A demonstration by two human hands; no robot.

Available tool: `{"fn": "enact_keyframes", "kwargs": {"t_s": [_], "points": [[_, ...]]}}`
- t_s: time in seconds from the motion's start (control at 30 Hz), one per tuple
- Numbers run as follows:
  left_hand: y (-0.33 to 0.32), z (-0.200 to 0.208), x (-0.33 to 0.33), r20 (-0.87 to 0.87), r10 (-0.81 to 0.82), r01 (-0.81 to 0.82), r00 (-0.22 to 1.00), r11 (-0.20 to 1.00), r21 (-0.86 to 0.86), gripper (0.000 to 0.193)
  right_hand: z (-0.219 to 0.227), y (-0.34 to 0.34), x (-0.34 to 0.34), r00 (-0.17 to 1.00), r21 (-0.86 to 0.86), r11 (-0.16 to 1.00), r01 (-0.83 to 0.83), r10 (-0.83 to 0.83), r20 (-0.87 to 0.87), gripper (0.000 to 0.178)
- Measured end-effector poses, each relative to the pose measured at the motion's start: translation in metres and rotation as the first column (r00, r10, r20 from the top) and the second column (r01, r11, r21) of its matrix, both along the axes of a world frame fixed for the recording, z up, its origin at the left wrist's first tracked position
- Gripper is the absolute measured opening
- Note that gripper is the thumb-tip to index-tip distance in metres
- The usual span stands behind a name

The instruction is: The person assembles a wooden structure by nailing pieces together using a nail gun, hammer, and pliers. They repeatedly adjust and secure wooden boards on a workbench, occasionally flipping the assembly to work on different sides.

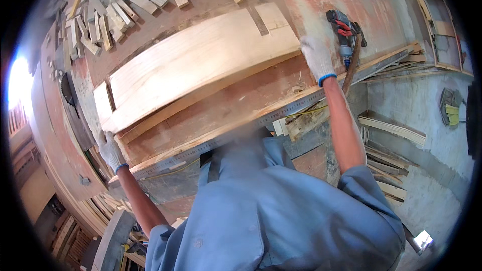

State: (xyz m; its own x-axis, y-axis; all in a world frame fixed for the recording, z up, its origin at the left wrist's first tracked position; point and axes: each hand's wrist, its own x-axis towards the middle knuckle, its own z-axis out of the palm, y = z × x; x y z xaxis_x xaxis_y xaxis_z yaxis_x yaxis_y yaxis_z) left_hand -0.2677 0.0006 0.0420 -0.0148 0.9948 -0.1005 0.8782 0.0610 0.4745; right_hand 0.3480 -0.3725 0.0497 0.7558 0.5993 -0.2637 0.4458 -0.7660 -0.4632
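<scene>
A long pale wooden board (pixel 201 55) lies across the workbench in front of me, tilted so its right end is farther away. A narrow slot is cut near each of its ends, and its near side shows a thick edge. My left hand (pixel 109 149), in a white knitted glove with a blue cuff, is closed on the board's near left corner. At the right end, my right hand (pixel 317 59) in a matching glove grips the board's edge, its fingertips partly blurred.
A steel ruler (pixel 268 119) runs along the bench's front edge. Right of the board lie a cordless drill (pixel 344 32) and a wooden stick (pixel 353 64). Several wood offcuts (pixel 103 12) are piled at the far left, near a toothed saw blade (pixel 66 89). Planks (pixel 394 128) lean at the right.
</scene>
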Motion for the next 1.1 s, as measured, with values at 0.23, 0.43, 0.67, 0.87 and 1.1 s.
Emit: {"fn": "enact_keyframes", "kwargs": {"t_s": [0.23, 0.43, 0.67, 0.87, 1.1], "points": [[-0.031, -0.056, -0.035, -0.059, -0.092, 0.093, 0.994, 0.996, 0.013, 0.052, -0.048, -0.037, -0.024, 0.994, 0.189, 0.98, 0.058, -0.073, 0.076, 0.037], [-0.029, -0.049, -0.037, 0.144, -0.023, 0.022, 0.989, 1.0, 0.011, 0.054, -0.058, -0.04, -0.019, 0.998, 0.237, 0.97, 0.058, -0.061, 0.003, 0.043], [-0.06, -0.045, -0.035, -0.03, -0.13, 0.132, 0.991, 0.989, 0.074, 0.049, -0.061, -0.045, -0.009, 0.996, 0.273, 0.961, 0.043, -0.061, 0.059, 0.041], [-0.058, -0.083, -0.068, -0.35, -0.211, 0.302, 0.913, 0.924, 0.233, 0.044, -0.096, -0.051, 0.017, 0.961, 0.04, 0.991, -0.128, 0.113, 0.253, 0.039], [-0.068, -0.041, -0.024, -0.129, -0.148, 0.173, 0.98, 0.963, 0.207, 0.041, -0.095, -0.053, 0.008, 0.916, 0.342, 0.878, 0.334, -0.218, -0.336, 0.041]]}}
